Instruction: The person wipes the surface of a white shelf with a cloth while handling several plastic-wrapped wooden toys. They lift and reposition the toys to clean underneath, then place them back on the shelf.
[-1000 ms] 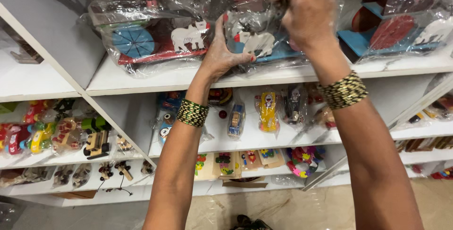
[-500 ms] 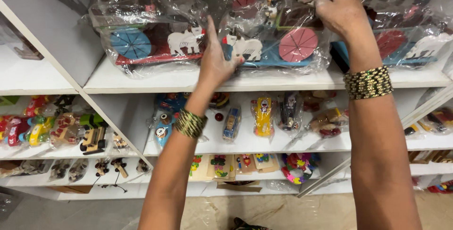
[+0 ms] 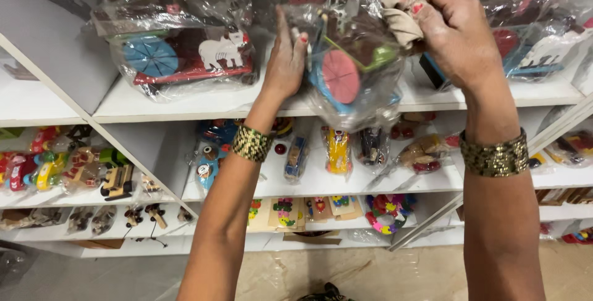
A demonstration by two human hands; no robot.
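Your left hand lies flat against the side of the bagged toy cart, fingers stretched out, pressing not gripping. Your right hand has its fingers curled shut on a beige cloth bunched against the bag's top. The cart sits upper centre of the frame, tilted, partly off the front edge of the top shelf.

Risks, as I judge them:
- Bag's plastic is slick & loose; w/ only a flat palm on one side, the cart could slide out & drop past the lower shelves.
- Cloth between your right fingers & the bag weakens that hold.
- The other bagged cart at upper left stands near; a wide swing could knock it.
- Small toy cars sit just below, so a fall likely scatters them.
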